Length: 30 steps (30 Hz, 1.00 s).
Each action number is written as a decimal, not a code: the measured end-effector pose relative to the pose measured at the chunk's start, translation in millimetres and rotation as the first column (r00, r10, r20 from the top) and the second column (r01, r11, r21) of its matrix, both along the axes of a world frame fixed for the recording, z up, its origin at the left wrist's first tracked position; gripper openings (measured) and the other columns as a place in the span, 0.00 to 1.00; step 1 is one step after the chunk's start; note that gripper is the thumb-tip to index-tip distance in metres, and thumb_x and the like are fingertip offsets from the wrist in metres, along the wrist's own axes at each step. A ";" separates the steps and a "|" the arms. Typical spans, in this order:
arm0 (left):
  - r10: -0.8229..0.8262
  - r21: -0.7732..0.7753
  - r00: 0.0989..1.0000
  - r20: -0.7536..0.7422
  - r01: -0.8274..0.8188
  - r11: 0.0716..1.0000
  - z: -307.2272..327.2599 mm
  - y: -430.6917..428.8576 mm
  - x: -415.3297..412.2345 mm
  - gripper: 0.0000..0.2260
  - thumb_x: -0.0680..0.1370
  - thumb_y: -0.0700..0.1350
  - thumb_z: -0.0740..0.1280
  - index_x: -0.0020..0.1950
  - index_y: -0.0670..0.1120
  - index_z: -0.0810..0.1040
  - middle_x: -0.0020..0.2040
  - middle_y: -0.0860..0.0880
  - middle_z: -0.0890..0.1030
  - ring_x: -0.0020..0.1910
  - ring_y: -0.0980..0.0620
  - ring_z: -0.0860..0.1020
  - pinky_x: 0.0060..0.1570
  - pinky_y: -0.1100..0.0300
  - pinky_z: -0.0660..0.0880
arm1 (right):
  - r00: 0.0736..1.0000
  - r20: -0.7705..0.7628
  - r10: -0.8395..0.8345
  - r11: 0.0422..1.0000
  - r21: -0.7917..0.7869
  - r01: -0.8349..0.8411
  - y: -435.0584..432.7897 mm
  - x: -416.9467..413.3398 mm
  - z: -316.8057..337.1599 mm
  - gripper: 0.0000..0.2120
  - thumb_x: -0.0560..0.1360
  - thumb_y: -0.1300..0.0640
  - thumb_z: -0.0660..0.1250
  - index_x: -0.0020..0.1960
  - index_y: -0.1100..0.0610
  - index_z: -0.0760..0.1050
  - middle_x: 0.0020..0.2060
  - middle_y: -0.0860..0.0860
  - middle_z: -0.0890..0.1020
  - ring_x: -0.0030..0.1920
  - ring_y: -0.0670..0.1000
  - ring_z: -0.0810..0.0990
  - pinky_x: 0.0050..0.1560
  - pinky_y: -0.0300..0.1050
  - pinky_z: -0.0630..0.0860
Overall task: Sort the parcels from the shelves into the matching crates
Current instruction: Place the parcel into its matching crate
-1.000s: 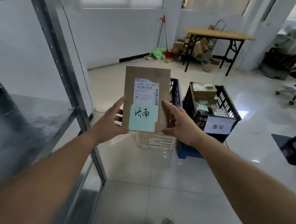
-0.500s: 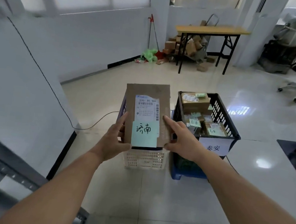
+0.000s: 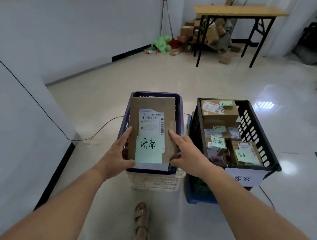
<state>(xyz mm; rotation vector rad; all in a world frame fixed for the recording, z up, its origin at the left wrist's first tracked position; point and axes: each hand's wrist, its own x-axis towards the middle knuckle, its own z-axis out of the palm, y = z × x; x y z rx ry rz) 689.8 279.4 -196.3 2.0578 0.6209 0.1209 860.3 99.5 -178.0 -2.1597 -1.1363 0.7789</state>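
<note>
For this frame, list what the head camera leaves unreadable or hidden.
- Inside of the blue crate: hidden by the flat brown parcel held over it in the left hand and right hand.
- The blue crate's own label: mostly covered by the parcel; only a white strip shows.
- Small print on the shipping label: too small.
- Black crate sign: bottom cut by its edge.

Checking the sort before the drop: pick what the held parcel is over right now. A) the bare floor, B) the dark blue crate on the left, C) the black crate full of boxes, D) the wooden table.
B: the parcel, held by the left hand and right hand, hangs over the dark blue crate, not the black crate beside it.
</note>
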 end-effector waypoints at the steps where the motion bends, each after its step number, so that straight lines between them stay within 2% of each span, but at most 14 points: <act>1: 0.005 -0.011 1.000 -0.006 -0.005 1.000 -5.1 14.3 10.5 0.45 0.73 0.34 0.70 0.70 0.68 0.46 0.67 0.49 0.67 0.61 0.50 0.72 0.46 0.66 0.78 | 1.000 0.006 0.005 1.000 -0.019 -0.005 15.2 9.3 -3.6 0.45 0.73 0.61 0.70 0.79 0.47 0.44 0.67 0.52 0.60 0.64 0.53 0.69 0.66 0.49 0.71; 2: 0.015 -0.021 1.000 -0.017 -0.016 1.000 -9.4 29.9 20.5 0.45 0.73 0.34 0.70 0.72 0.67 0.46 0.66 0.48 0.68 0.59 0.51 0.73 0.44 0.67 0.78 | 1.000 0.013 0.009 0.999 -0.038 -0.008 31.7 18.1 -7.4 0.45 0.74 0.61 0.70 0.79 0.47 0.44 0.68 0.52 0.60 0.64 0.54 0.69 0.67 0.50 0.71; 4: 0.032 -0.032 0.998 -0.054 -0.034 0.999 -17.0 64.5 37.0 0.47 0.72 0.35 0.72 0.76 0.63 0.45 0.66 0.48 0.68 0.58 0.52 0.74 0.46 0.64 0.79 | 1.000 0.012 0.013 0.998 -0.058 -0.012 67.0 33.5 -15.6 0.45 0.74 0.60 0.70 0.78 0.46 0.43 0.69 0.52 0.60 0.63 0.54 0.70 0.66 0.50 0.72; 8: 0.053 -0.038 0.989 -0.135 -0.059 0.998 -33.9 134.5 61.2 0.49 0.70 0.41 0.75 0.75 0.67 0.45 0.66 0.49 0.68 0.59 0.51 0.74 0.53 0.54 0.79 | 1.000 -0.018 0.013 0.996 -0.093 -0.015 137.4 56.5 -34.9 0.44 0.75 0.62 0.68 0.79 0.46 0.43 0.69 0.52 0.59 0.61 0.53 0.69 0.64 0.45 0.72; 14: -0.009 -0.138 0.961 -0.278 -0.030 0.990 -67.4 203.0 98.5 0.50 0.68 0.45 0.75 0.73 0.70 0.42 0.66 0.51 0.67 0.59 0.53 0.75 0.58 0.51 0.77 | 0.998 -0.066 -0.006 0.984 -0.175 -0.006 201.4 82.9 -78.8 0.43 0.76 0.63 0.67 0.79 0.46 0.42 0.65 0.52 0.61 0.48 0.48 0.67 0.50 0.37 0.68; 16: -0.031 -0.158 0.954 -0.298 -0.017 0.987 -75.6 203.7 110.0 0.50 0.67 0.46 0.74 0.73 0.70 0.41 0.66 0.51 0.66 0.62 0.51 0.73 0.59 0.51 0.76 | 0.997 -0.074 -0.026 0.979 -0.204 0.011 200.4 89.2 -85.7 0.43 0.76 0.63 0.66 0.79 0.47 0.42 0.64 0.52 0.61 0.46 0.47 0.68 0.48 0.37 0.68; 20: -0.098 -0.245 0.932 -0.348 0.010 0.970 -99.8 197.1 138.6 0.50 0.71 0.38 0.73 0.77 0.61 0.41 0.66 0.55 0.64 0.63 0.53 0.71 0.61 0.58 0.74 | 0.987 -0.129 -0.092 0.953 -0.300 0.049 194.5 104.9 -103.8 0.43 0.76 0.63 0.66 0.79 0.46 0.41 0.62 0.50 0.61 0.53 0.51 0.72 0.56 0.44 0.74; 25: -0.176 -0.307 0.890 -0.421 0.042 0.951 -126.0 175.3 162.4 0.49 0.73 0.36 0.71 0.77 0.61 0.39 0.74 0.51 0.58 0.71 0.50 0.64 0.66 0.54 0.71 | 0.977 -0.165 -0.131 0.916 -0.397 0.056 172.5 121.3 -125.1 0.43 0.77 0.63 0.65 0.78 0.45 0.40 0.60 0.48 0.61 0.47 0.49 0.72 0.48 0.41 0.74; 30: -0.212 -0.321 0.852 -0.479 0.055 0.945 -148.7 155.4 173.1 0.49 0.74 0.35 0.70 0.76 0.60 0.36 0.76 0.49 0.55 0.72 0.51 0.61 0.69 0.55 0.67 | 0.968 -0.205 -0.147 0.881 -0.472 0.034 157.1 132.7 -148.2 0.43 0.76 0.63 0.64 0.78 0.46 0.39 0.62 0.49 0.61 0.53 0.50 0.71 0.55 0.43 0.76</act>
